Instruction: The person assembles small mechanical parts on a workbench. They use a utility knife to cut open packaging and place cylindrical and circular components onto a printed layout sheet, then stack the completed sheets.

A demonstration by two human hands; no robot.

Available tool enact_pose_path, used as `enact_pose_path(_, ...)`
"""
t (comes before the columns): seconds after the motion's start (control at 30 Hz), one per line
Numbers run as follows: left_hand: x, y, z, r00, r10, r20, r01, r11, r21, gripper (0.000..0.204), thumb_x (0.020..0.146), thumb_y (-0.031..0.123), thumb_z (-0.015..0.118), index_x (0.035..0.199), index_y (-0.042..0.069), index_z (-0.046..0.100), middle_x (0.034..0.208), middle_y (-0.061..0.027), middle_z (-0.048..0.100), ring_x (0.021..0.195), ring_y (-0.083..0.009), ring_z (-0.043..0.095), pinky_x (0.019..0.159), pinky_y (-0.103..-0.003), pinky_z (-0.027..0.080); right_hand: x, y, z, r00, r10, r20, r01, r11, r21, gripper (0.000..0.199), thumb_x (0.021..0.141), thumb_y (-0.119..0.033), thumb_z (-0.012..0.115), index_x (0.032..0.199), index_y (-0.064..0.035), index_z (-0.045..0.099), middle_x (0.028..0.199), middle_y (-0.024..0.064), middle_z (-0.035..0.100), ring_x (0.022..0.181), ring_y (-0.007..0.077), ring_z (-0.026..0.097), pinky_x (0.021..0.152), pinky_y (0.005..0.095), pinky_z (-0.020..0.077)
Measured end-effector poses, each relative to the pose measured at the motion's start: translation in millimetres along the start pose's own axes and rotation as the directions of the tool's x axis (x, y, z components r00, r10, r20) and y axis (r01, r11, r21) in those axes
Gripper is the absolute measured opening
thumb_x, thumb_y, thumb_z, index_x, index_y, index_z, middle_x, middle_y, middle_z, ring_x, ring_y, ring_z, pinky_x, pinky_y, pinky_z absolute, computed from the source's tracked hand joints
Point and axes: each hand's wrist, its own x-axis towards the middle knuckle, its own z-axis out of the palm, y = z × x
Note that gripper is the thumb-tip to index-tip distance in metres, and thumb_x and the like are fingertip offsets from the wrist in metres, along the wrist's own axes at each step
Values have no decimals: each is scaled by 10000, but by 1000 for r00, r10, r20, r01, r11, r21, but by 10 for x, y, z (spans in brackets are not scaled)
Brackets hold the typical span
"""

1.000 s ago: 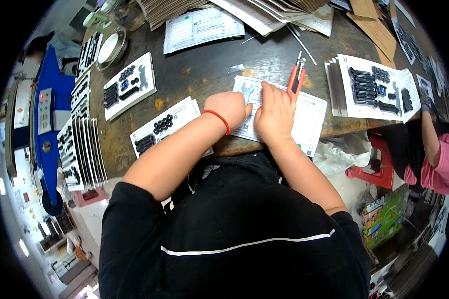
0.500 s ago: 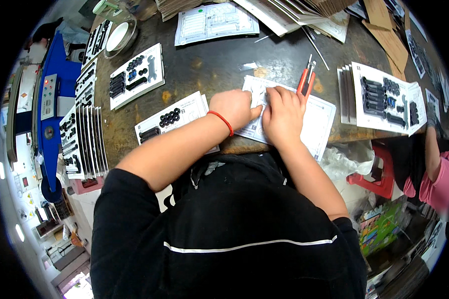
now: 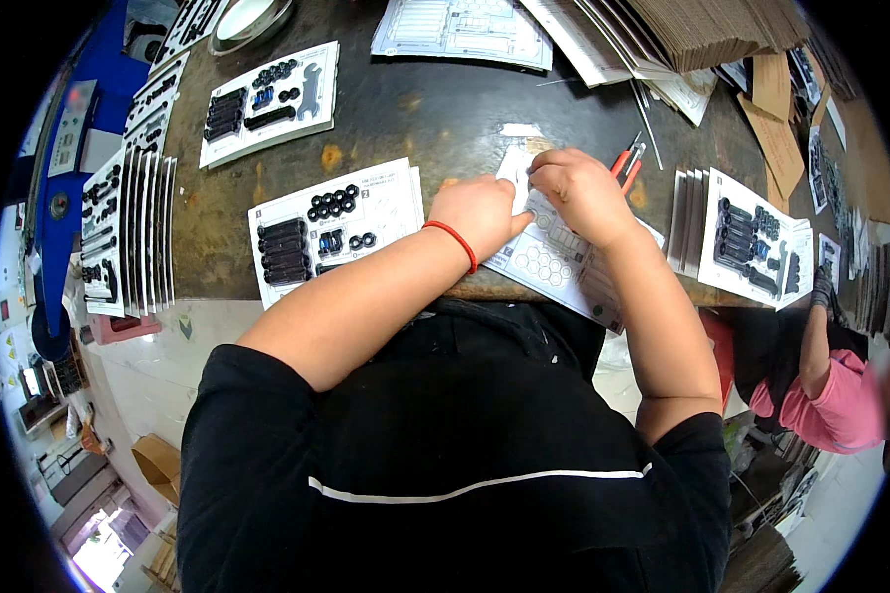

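Note:
My left hand point(image 3: 478, 212), with a red cord round the wrist, rests at the left edge of a printed white card point(image 3: 539, 265). Its fingers are curled and its thumb points right; what they hold, if anything, is hidden. My right hand point(image 3: 585, 195) is closed in a pinch at a small white piece point(image 3: 515, 168) that looks like thin film or paper, standing up between the hands. Printed outlines, among them a cluster of hexagons, show on the card below. Pliers with red handles point(image 3: 627, 163) lie just beyond my right hand.
Cards with black bolts and nuts lie left point(image 3: 331, 232) and far left point(image 3: 269, 104); another card stack point(image 3: 756, 237) stands right. Printed sheets point(image 3: 463, 32) and cardboard stacks point(image 3: 717, 30) fill the back. A co-worker in a pink top point(image 3: 836, 400) is at the right.
My right hand has lifted off the card into a pinch at the white piece. The card has turned, baring its printed outlines. The view has shifted, and my left hand stays beside the card.

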Motion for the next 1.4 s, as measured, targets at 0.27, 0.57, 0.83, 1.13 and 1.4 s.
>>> enact_pose_path(0.27, -11, -36, 114, 997, 27, -74, -27, 1000, -6, 413, 919, 424, 592, 921, 24, 694, 981, -180, 686, 865, -345, 684, 785, -453, 550, 272, -11, 145, 956, 272, -107, -276, 961, -28, 41, 846, -51, 591, 883, -35, 589, 877, 174, 665, 845, 408, 645, 729, 499, 506)
enact_pose_path(0.57, 13, 12, 34, 992, -126, 0, 125, 980, -152, 396, 909, 378, 555, 941, 11, 699, 958, -218, 692, 868, -367, 685, 797, -471, 550, 367, 108, 182, 739, 628, -243, -592, 778, 209, 233, 902, -138, 616, 1101, -16, 611, 919, 223, 687, 904, 416, 660, 813, 482, 513)
enact_pose_path(0.83, -266, -182, 69, 974, -225, 26, 188, 739, -646, 348, 917, 307, 600, 940, -22, 711, 762, -168, 699, 680, -276, 655, 689, -409, 508, -90, -231, 340, 835, 376, -401, -470, 866, -168, 382, 825, -95, 662, 1200, -64, 593, 1188, 141, 612, 1109, 334, 569, 969, 461, 431)
enact_pose_path(1.13, -641, -286, -316, 996, -94, 2, 10, 83, -996, 277, 1071, 179, 369, 1250, -2, 480, 1095, -186, 691, 784, -146, 694, 705, -223, 564, -86, -300, 227, 801, 274, -532, -379, 920, -97, 317, 834, -95, 665, 1149, -74, 637, 1196, 113, 619, 1118, 316, 568, 990, 444, 405)
enact_pose_path(1.4, -1157, -537, -285, 895, 392, 215, 6, 471, -882, 187, 1041, 193, 424, 1028, 42, 535, 806, -60, 629, 671, -149, 609, 629, -289, 500, -2, -1361, -308, 994, 107, 2, -86, 794, 601, 436, 834, -66, 673, 1265, -45, 615, 1157, 152, 631, 1063, 289, 633, 891, 362, 505)
